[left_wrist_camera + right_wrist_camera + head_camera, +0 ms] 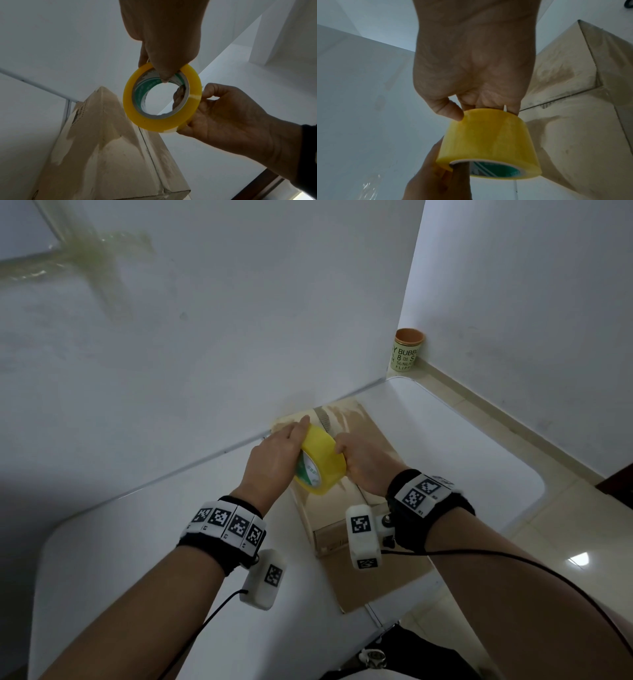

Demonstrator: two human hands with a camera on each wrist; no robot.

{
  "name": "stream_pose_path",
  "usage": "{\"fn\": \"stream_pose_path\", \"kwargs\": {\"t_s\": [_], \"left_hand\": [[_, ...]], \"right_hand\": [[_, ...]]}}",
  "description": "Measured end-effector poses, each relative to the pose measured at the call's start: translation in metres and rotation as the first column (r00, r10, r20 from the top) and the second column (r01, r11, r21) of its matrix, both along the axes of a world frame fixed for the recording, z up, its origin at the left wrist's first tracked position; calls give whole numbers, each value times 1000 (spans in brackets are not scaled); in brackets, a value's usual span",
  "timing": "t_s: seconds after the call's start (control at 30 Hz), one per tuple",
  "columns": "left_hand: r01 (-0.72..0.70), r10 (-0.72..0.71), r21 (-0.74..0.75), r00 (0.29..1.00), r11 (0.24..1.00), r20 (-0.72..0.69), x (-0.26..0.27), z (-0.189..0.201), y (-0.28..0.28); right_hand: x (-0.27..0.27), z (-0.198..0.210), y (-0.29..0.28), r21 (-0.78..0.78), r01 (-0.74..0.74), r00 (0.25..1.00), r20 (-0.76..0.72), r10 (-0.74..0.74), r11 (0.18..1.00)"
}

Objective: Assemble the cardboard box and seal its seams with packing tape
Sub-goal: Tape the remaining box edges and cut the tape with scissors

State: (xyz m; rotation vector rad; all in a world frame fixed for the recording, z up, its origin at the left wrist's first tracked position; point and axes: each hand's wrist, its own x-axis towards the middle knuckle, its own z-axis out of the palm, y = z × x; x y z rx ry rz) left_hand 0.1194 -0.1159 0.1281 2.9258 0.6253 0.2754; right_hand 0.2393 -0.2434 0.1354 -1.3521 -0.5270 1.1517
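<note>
A yellow packing tape roll (320, 463) with a green-printed core hangs just above the closed brown cardboard box (371, 436), which stands on the white table against the wall. My left hand (277, 457) grips the roll from the left; in the left wrist view its thumb (163, 73) hooks into the core of the roll (137, 115). My right hand (359, 457) grips the roll's right side, fingers curled over its rim (488, 143). In the left wrist view the right hand (231, 119) pinches the roll's outer band. The box top (106, 148) shows torn paper patches and a centre seam.
The white table (137, 559) meets the wall behind the box; its rounded right edge drops to a tiled floor (548, 542). A flat cardboard sheet (373, 587) lies under the box. A green paper cup (407, 350) stands in the floor corner. Old tape strips (85, 251) cross the wall.
</note>
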Motion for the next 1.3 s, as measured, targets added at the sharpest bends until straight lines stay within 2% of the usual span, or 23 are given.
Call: {"fn": "stream_pose_path", "kwargs": {"t_s": [0.07, 0.17, 0.27, 0.47, 0.63, 0.83, 1.0, 1.2, 1.3], "left_hand": [[24, -15, -115, 997, 993, 75, 0, -6, 6], [103, -34, -376, 982, 921, 187, -2, -6, 16], [88, 3, -450, 980, 889, 197, -2, 6, 13], [183, -105, -264, 953, 947, 284, 8, 2, 1], [231, -176, -139, 929, 963, 327, 11, 2, -5], [168, -170, 26, 977, 985, 130, 16, 7, -13], [127, -119, 180, 991, 975, -53, 21, 16, -23], [117, -91, 263, 990, 958, -110, 24, 25, -32], [91, -50, 307, 989, 947, -138, 24, 29, -35]], "right_hand": [[-1, -1, 0, -34, -56, 993, 98, 59, 998], [-8, 7, -2, -87, -133, 990, 39, 137, 987], [-7, 1, -2, -95, -156, 980, 108, 166, 983], [-3, -2, 1, -123, -76, 973, 206, 100, 989], [3, -11, 3, -138, -47, 962, 261, 82, 989], [8, -19, 5, -193, -73, 917, 373, 142, 979], [9, -15, 8, -266, -82, 840, 500, 210, 961], [11, -6, 8, -265, -68, 770, 600, 220, 962], [9, -2, 7, -263, -87, 757, 609, 236, 961]]}}
